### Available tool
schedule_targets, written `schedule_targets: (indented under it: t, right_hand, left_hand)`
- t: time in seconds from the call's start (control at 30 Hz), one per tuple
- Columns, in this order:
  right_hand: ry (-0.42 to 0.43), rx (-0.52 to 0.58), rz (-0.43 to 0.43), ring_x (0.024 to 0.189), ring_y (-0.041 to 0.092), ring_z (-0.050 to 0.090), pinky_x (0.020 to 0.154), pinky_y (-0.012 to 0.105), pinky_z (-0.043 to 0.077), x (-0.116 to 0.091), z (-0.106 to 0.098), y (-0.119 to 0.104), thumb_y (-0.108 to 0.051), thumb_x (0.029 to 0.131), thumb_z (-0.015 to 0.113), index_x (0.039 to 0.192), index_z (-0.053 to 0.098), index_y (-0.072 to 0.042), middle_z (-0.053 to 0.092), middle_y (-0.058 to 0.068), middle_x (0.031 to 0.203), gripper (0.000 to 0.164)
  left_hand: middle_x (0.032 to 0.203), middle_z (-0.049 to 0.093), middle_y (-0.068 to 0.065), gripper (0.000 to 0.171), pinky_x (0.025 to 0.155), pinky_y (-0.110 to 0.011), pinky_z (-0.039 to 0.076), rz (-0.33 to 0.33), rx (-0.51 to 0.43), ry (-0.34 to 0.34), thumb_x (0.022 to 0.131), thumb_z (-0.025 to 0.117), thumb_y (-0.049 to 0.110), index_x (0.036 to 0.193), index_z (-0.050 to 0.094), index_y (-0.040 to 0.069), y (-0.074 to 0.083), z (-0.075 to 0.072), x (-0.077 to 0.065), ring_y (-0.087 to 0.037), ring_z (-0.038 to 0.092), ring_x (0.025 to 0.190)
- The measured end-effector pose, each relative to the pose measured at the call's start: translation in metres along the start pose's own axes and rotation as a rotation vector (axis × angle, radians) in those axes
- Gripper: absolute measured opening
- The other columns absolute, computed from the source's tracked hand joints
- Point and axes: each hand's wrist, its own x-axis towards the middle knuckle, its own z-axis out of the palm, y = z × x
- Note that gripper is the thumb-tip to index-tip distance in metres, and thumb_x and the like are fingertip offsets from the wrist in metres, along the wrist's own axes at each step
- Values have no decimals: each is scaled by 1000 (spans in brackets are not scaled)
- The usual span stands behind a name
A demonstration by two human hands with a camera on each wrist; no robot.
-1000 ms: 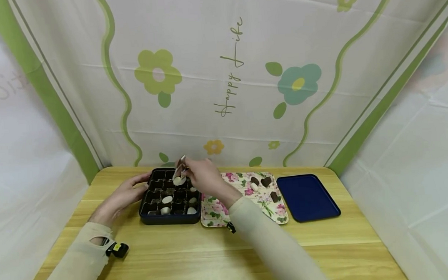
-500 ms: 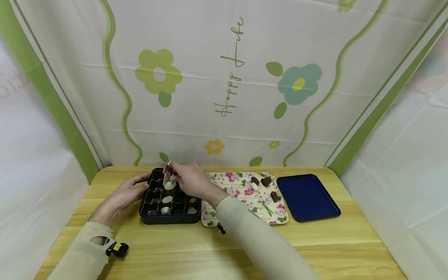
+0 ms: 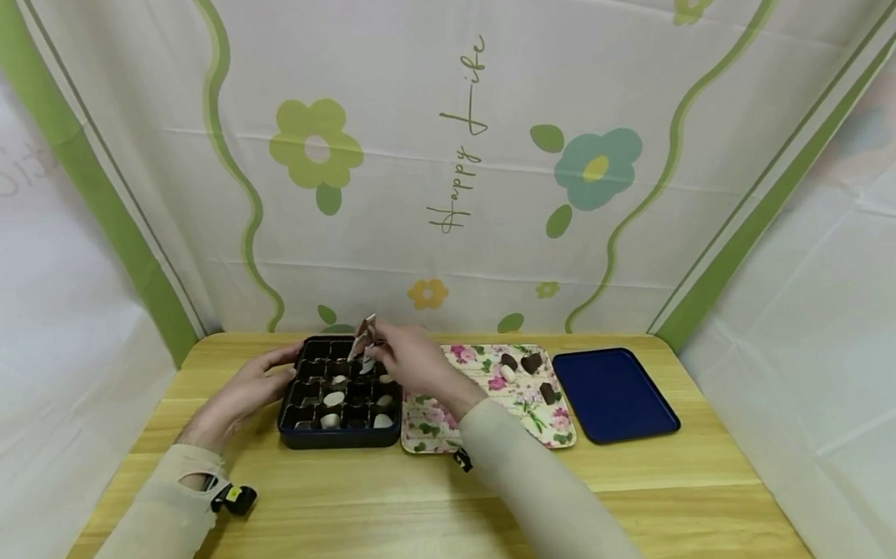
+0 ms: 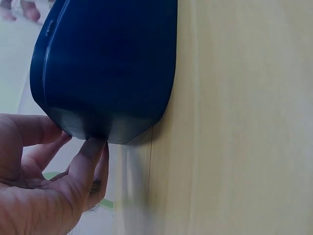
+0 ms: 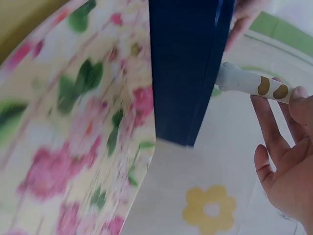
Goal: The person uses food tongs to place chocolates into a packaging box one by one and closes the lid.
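Note:
My right hand grips a pair of small tongs by the handle, over the back right of a dark blue box. In the right wrist view the tongs are white with gold-brown spots and a pale, paw-shaped tip. The box holds a black insert of compartments. Several have pieces in them, including a white piece near the middle and another white piece just behind it. My left hand rests its fingers against the box's left side; in the left wrist view they touch the blue wall.
Right beside the box lies a floral tray, with a few dark brown pieces and a white piece on it. Farther right is a flat dark blue lid. A printed curtain hangs behind the wooden table.
The tongs moved left with a white piece, then back right. That piece now lies in a compartment behind the middle one, and the tongs show nothing between their tips. My left hand stayed put.

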Motion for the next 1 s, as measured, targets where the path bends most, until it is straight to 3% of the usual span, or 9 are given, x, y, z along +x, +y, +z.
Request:
schedule_targets:
  t: [0.13,0.27,0.33,0.43,0.47,0.67,0.7,0.9,1.0]
  right_hand:
    - [59,35,22,84,10,74,68,20,57,-15,-11,18,-33,109,56,137,62,-31,79,-10,119,28]
    - [97,82,50,109,13,76,83,24,63,-31,-26,38,-30,109,58,140,61,-28,78,-11,123,31]
    - [110,98,72,109,13,76,86,25,64,-40,-33,48,-30,109,58,141,60,-28,78,-11,124,32]
    - [126,110,104,104,14,76,79,26,63,-53,-43,63,-30,110,56,141,60,-29,78,-11,124,31]
    - [129,109,114,98,16,76,76,27,61,-58,-46,68,-30,110,56,140,60,-29,77,-12,124,30]
    - [135,93,192,101,25,77,55,31,49,-87,-64,96,-31,111,54,137,58,-32,75,-8,126,26]
    - [137,89,200,106,23,77,56,29,51,-91,-66,100,-30,111,54,137,57,-31,75,-7,126,26]
    - [154,109,229,102,18,76,74,29,60,-116,-77,123,-25,111,54,138,56,-25,75,-6,124,27]
    - [178,60,278,101,21,76,73,34,59,-125,-83,130,-29,111,55,132,59,-27,73,-4,128,22]
  left_hand:
    - [173,17,-30,60,113,-52,53,-4,6,-1,114,44,14,170,22,12,1,1,0,-45,45,147]
    - [173,17,-30,60,114,-54,53,-5,14,0,114,44,15,170,22,11,0,1,0,-44,46,145]
    - [173,18,-30,60,113,-53,54,-3,19,0,114,44,15,169,22,11,0,1,0,-43,47,145]
    - [172,19,-30,60,113,-52,54,-1,8,0,114,44,15,169,22,11,-1,1,0,-42,50,143]
    - [172,19,-30,60,113,-52,54,1,5,-2,114,44,14,169,22,11,-1,1,-1,-42,51,142]
    - [172,19,-31,61,114,-53,53,11,8,-4,113,45,16,169,22,10,-1,0,-1,-42,50,142]
    - [172,19,-31,61,114,-53,52,13,6,-6,113,45,16,169,22,10,-1,0,-2,-42,50,142]
    - [173,18,-29,61,115,-53,51,12,8,-9,114,45,16,170,22,11,1,1,-2,-43,48,144]
    - [174,17,-28,61,116,-55,50,10,6,-6,113,45,16,169,23,12,1,1,-2,-46,47,145]
